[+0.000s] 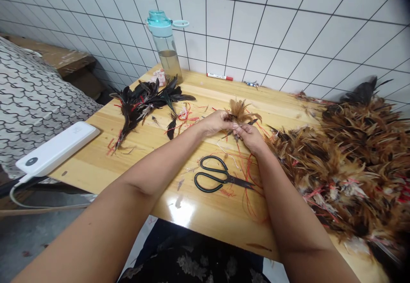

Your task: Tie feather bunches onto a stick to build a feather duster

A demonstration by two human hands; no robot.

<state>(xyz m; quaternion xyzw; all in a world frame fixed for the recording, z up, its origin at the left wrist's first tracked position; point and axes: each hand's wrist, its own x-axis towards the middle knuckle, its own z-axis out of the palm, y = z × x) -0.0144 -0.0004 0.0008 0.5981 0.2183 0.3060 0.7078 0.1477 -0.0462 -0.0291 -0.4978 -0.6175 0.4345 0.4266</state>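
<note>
Both hands meet over the wooden table around a small bunch of brown feathers (238,110), whose fluffy tips fan out away from me. My left hand (218,123) pinches the bunch from the left, fingers closed. From the right, my right hand (250,136) is closed at the quill end; the exact grip of its fingertips is hard to see. Red strings (247,167) trail on the table below my hands. Black-handled scissors (221,176) lie between my forearms, blades pointing right.
A large heap of brown feathers (361,155) covers the table's right side. Black feathers (141,103) lie at the left, near a water bottle (168,48). A red-and-white marker (219,77) rests by the tiled wall. A white power bank (57,148) sits at the left edge.
</note>
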